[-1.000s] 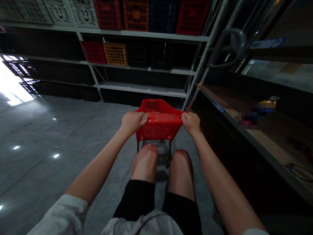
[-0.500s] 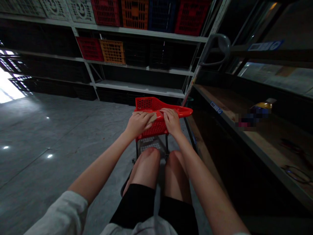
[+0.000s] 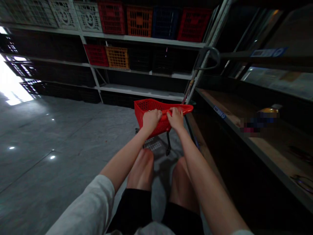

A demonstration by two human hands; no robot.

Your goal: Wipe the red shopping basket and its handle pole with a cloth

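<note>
A small red plastic shopping cart [image 3: 156, 125] stands on the floor in front of my knees, its basket of perforated mesh on dark legs with castors. My left hand [image 3: 151, 120] is closed on the left part of the cart's near rim, knuckles up. The tan cloth that was under its fingers half a second ago is hidden now. Close beside it, my right hand [image 3: 175, 118] is wrapped over the right part of the red rim, thumb toward the left hand. Both hands touch the cart.
Behind the cart, a metal rack [image 3: 137, 89] carries colored crates, including an orange crate [image 3: 117, 58]. Along my right runs a wooden shelf [image 3: 234, 111] with a yellow-capped bottle [image 3: 270, 111] and eyeglasses [image 3: 303, 182]. A grey handle [image 3: 207, 58] rises near the rack's corner post. Grey floor [image 3: 61, 130] extends left.
My left hand has moved slightly right, closer to the right hand, and its fingers have curled in. The cart has turned a little and my knees have spread. The cloth has gone out of sight.
</note>
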